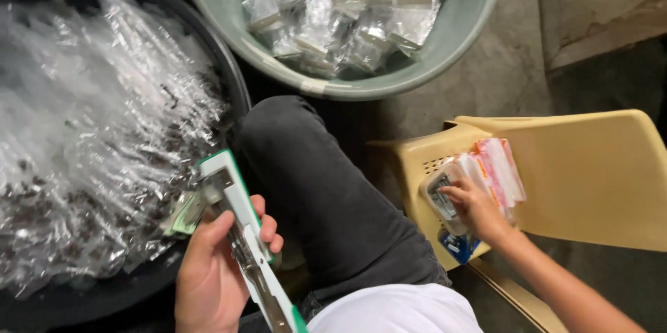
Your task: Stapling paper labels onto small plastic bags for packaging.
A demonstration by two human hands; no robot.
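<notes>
My left hand [212, 274] grips a white and green stapler [243, 236], its metal head near a small folded paper card [182, 218] at the edge of the black tub. My right hand [476, 208] reaches to the yellow plastic chair [590, 180] and rests on a stack of small clear packets with pink and white cards [486, 173]. A small blue box [458, 244] lies just below that hand. My knee in dark grey trousers [326, 194] sits between the two hands.
A black tub [233, 76] at left holds a heap of clear plastic bags with dark bits. A grey-green basin [445, 48] at the top holds several sealed clear packets with card headers. Concrete floor [507, 69] lies at the right.
</notes>
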